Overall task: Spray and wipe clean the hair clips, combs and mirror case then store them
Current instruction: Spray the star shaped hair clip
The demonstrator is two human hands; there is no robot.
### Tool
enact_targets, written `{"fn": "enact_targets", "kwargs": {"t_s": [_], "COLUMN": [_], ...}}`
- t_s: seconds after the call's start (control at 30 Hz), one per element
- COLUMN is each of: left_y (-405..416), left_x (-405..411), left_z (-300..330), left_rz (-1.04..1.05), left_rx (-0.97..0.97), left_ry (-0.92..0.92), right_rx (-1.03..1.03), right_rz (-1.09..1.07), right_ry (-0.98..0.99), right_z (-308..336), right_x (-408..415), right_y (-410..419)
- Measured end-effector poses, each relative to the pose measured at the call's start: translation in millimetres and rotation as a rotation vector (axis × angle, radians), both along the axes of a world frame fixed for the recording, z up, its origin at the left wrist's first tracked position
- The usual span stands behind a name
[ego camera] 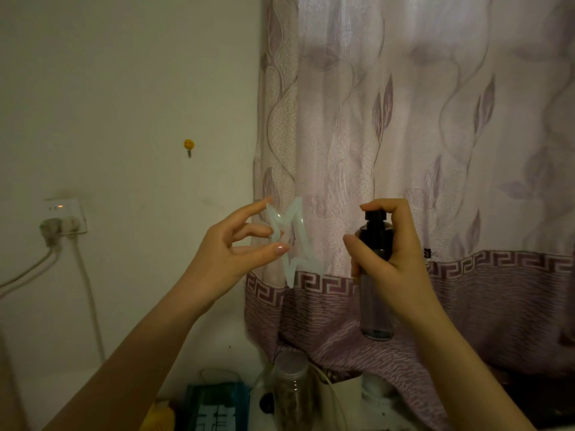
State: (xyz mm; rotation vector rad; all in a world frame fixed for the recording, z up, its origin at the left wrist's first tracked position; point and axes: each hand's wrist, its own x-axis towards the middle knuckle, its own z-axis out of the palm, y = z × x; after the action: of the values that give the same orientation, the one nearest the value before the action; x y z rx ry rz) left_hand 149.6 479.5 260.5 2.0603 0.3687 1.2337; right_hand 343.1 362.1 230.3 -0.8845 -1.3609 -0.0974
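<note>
Hair clip [287, 241], pale and star-shaped, hangs in mid-air before the curtain [435, 150], pinched at its upper edge by our left hand [236, 244]. It looks light, stiff, probably slick once wet, so we would hold it by the rim. Our right hand [395, 253] wraps the dark spray bottle [375, 275], forefinger on its pump.

A home room: a patterned mauve curtain [435, 150] hangs right of a painted wall [124, 88] bearing a smiley hook [189, 144] and a wall socket [63, 214] with plugs.
</note>
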Motion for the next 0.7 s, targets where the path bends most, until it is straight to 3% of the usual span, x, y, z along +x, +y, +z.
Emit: {"fn": "enact_targets", "kwargs": {"t_s": [0.27,0.7], "left_y": [4.4,4.3], "left_x": [1.5,1.7], "left_z": [-1.6,-2.2], "left_rz": [0.043,0.018], "left_rx": [-0.044,-0.055], "left_ry": [-0.116,-0.131], "right_rx": [-0.058,-0.057], "right_rz": [0.002,-0.018], "right_ry": [-0.045,-0.010], "right_z": [-20.8,-26.8], "right_x": [-2.7,-8.8], "right_y": [4.2,9.5]}}
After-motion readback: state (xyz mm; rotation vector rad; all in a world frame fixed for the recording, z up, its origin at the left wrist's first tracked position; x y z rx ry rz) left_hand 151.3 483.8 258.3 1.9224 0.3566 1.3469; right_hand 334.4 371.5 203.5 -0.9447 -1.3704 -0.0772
